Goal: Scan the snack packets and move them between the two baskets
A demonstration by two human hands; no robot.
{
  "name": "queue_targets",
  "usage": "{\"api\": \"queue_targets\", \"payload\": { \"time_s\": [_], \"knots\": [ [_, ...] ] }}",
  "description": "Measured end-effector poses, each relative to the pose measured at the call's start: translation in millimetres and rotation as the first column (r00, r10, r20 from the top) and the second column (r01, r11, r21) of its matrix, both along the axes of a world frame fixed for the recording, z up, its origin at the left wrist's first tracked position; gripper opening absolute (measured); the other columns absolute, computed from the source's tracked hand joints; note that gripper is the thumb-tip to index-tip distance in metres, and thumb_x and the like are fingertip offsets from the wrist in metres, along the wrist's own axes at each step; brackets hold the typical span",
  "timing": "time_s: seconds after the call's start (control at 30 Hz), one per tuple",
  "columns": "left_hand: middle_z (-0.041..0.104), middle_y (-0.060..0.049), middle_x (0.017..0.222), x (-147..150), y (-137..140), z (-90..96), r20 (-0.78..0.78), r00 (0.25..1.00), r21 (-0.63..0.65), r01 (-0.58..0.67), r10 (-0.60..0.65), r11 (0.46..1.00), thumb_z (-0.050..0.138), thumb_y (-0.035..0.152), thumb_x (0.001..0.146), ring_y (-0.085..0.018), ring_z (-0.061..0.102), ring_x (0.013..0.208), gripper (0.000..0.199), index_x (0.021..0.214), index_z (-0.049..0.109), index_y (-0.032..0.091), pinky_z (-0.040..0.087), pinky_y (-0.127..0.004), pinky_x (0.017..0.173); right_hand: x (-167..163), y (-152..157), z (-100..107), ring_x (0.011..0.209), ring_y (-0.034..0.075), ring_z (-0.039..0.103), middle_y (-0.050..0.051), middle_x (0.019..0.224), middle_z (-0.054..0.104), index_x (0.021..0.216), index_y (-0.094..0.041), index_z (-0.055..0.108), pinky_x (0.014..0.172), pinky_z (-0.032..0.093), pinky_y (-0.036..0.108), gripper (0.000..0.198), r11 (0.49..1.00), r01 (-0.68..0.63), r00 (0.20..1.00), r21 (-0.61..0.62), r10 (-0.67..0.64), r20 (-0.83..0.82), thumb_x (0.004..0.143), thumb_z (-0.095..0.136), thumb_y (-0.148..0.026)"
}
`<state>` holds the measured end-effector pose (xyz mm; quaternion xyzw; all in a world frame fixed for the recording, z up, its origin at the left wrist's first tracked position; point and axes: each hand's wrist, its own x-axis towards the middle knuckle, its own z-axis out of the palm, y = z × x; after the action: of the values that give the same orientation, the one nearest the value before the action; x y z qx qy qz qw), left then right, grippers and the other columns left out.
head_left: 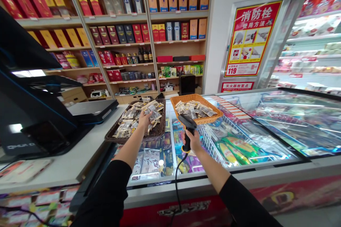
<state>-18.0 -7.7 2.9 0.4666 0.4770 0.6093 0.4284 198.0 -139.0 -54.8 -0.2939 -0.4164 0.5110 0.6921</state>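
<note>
Freezer beneath scanner, 2 baskets

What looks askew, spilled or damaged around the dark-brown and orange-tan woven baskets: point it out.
Nothing looks spilled or damaged. Slightly odd: the rectangular orange-tan woven basket sits askew on the freezer's clear glass top, not square to its front edge. The small beige-and-clear packets inside lie jumbled, which looks ordinary.

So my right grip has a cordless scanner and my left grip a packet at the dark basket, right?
Not cordless: the head view shows a black cord running down from the scanner. The rest holds: right grip on it, left grip on a packet at the dark basket.
</note>
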Motion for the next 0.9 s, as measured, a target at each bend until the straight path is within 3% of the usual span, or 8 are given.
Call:
{"api": "queue_targets", "payload": {
  "time_s": [0.13,0.23,0.4,0.6,0.9],
  "knots": [
    [0.069,-0.001,0.084,25,-5,11.0,-0.016,0.98,0.049,0.199,-0.198,0.979,0.075,0.032,0.057,-0.018,0.068,0.078,0.042,0.091,0.052,0.021,0.055,-0.03,0.067,4,3,2,0.032,0.008,0.042,-0.006,0.048,0.053,0.084,-0.017,0.055,0.033,0.032,0.02,0.035,0.995,-0.092,0.994,0.028,0.09,0.056,0.072,0.067,-0.048],
    [0.068,-0.001,0.082,50,0,11.8,-0.081,0.96,0.065,0.273,-0.268,0.96,0.076,0.035,0.055,-0.018,0.067,0.078,0.042,0.085,0.049,0.02,0.054,-0.029,0.066,13,9,-1,0.031,0.008,0.042,-0.006,0.047,0.052,0.083,-0.016,0.056,0.032,0.032,0.02,0.034,0.995,-0.101,0.992,0.009,0.1,0.079,0.072,0.067,-0.047],
    [0.067,-0.001,0.077,68,16,-2.7,-0.209,0.95,0.047,0.249,-0.234,0.967,0.075,0.041,0.056,-0.015,0.064,0.068,0.043,0.079,0.046,0.02,0.048,-0.023,0.055,22,11,-4,0.03,0.008,0.042,-0.006,0.047,0.05,0.078,-0.017,0.055,0.03,0.032,0.019,0.03,0.999,-0.013,0.984,-0.032,0.018,0.175,0.074,0.065,-0.045],
    [0.067,-0.001,0.077,62,22,-12.2,-0.167,0.959,0.039,0.239,-0.23,0.97,0.075,0.034,0.058,-0.016,0.064,0.066,0.039,0.082,0.047,0.02,0.049,-0.024,0.056,17,9,-1,0.03,0.009,0.042,-0.006,0.045,0.049,0.067,-0.019,0.052,0.03,0.032,0.02,0.027,0.999,0.034,0.943,-0.005,-0.03,0.331,0.078,0.063,-0.041],
    [0.066,0.0,0.077,63,21,-11.5,-0.206,0.951,0.023,0.239,-0.229,0.971,0.071,0.033,0.062,-0.015,0.064,0.069,0.036,0.086,0.048,0.02,0.051,-0.026,0.061,18,8,0,0.029,0.01,0.041,-0.005,0.044,0.051,0.066,-0.019,0.054,0.03,0.032,0.022,0.027,0.998,0.054,0.943,-0.008,-0.049,0.33,0.076,0.063,-0.042]
  ]
}}
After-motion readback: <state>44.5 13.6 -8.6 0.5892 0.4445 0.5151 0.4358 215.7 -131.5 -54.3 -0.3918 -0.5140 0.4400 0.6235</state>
